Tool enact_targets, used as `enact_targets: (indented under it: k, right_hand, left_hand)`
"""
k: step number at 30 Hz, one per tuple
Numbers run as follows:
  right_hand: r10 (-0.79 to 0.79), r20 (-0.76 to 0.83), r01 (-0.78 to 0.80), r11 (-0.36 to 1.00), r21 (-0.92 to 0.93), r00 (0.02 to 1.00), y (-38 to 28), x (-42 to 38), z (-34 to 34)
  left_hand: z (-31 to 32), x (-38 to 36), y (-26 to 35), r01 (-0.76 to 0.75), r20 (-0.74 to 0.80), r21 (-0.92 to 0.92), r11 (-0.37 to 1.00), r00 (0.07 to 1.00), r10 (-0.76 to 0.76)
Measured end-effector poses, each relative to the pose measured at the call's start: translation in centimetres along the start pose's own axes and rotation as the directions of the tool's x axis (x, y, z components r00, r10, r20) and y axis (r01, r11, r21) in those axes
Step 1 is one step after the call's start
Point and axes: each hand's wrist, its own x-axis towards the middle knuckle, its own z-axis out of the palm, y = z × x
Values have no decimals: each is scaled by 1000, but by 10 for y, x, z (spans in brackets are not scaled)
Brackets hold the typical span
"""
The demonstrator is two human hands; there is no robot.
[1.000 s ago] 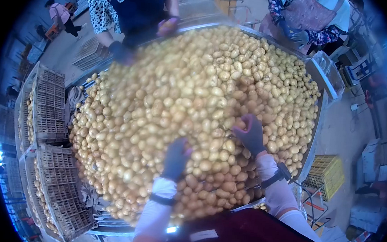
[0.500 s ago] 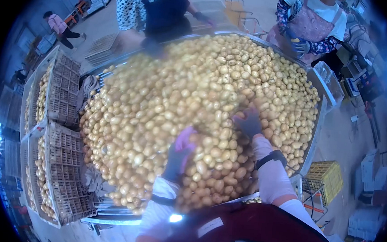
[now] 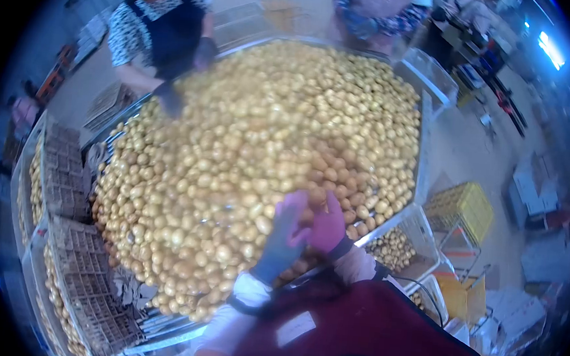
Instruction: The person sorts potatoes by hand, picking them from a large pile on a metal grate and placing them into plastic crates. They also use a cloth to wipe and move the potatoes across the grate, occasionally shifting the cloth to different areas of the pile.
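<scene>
A large heap of small round yellow-brown potatoes (image 3: 182, 210) covers a metal-rimmed table (image 3: 423, 149). My left hand (image 3: 281, 241), in a grey and pink glove, reaches in over the near edge of the heap. Its fingers and thumb curve around a brown potato (image 3: 307, 216). Close beside it, my right hand (image 3: 330, 230), gloved in pink, bends in against the same potato from the other side. Motion blur softens both sets of fingertips. Darker potatoes (image 3: 335, 172) lie in shadow just beyond my hands.
Plastic crates (image 3: 83, 269) of potatoes stand along the left side. A bin (image 3: 421, 232) with potatoes adjoins the near right corner, beside a yellow crate (image 3: 460, 208). One co-worker (image 3: 166, 35) reaches over the far left edge; another person (image 3: 378, 15) stands at the far side.
My right hand has drawn back toward me and come beside my left hand, which has shifted right and nearer. A potato is now between them. The camera view has turned right.
</scene>
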Motion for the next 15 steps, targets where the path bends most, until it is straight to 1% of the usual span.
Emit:
enact_targets:
  k: [1,2,3,4,5,6,7,8,9,10,11,12,13,14,15]
  right_hand:
    - [-29,-109,30,1000,7,994,-1,-18,13]
    - [-188,-83,166,961,-220,979,-5,-32,8]
    - [-342,-54,286,855,-433,938,-9,-45,3]
    - [-279,-148,244,946,-214,949,-20,-51,-8]
    - [-234,-189,233,972,-26,954,-32,-65,-19]
    - [-188,-230,228,960,163,955,-44,-80,-20]
    - [-148,19,135,944,302,989,-63,-94,-41]
    - [-266,-22,266,949,168,964,-73,-121,-46]
    - [-382,-64,383,924,14,922,-82,-148,-51]
    - [-489,-103,474,869,-140,866,-92,-176,-55]
    - [-568,-194,501,809,-307,800,-100,-213,-80]
    - [-637,-281,474,743,-472,718,-108,-251,-105]
    - [-613,-303,600,787,-144,730,-112,-287,-141]
    - [-675,-588,656,693,-298,445,-113,-328,-174]
    - [-839,-482,635,519,-572,252,-114,-382,-264]
  left_hand:
    - [6,-1,7,5,-5,-44,999,1000,-5]
    - [13,-1,13,10,-10,-88,996,1000,-11]
    - [11,0,25,86,-37,-235,968,995,-98]
    - [8,1,36,161,-45,-377,912,980,-191]
    - [8,2,39,233,-36,-508,829,956,-291]
    - [6,1,29,256,6,-515,818,955,-296]
    - [2,-1,10,187,-35,-482,856,972,-232]
    - [-3,-3,-9,117,-75,-444,888,983,-167]
    - [-11,-7,-29,123,-113,-421,899,976,-186]
    - [-20,-13,-47,128,-158,-395,910,966,-204]
    - [-31,-17,-61,133,-208,-371,919,953,-222]
    - [-40,-18,-70,184,-280,-400,898,908,-311]
    - [-53,-12,-61,222,-283,-461,859,881,-379]
    - [-65,-6,-52,253,-284,-522,815,850,-445]
    - [-70,-2,-60,237,-302,-485,842,858,-415]
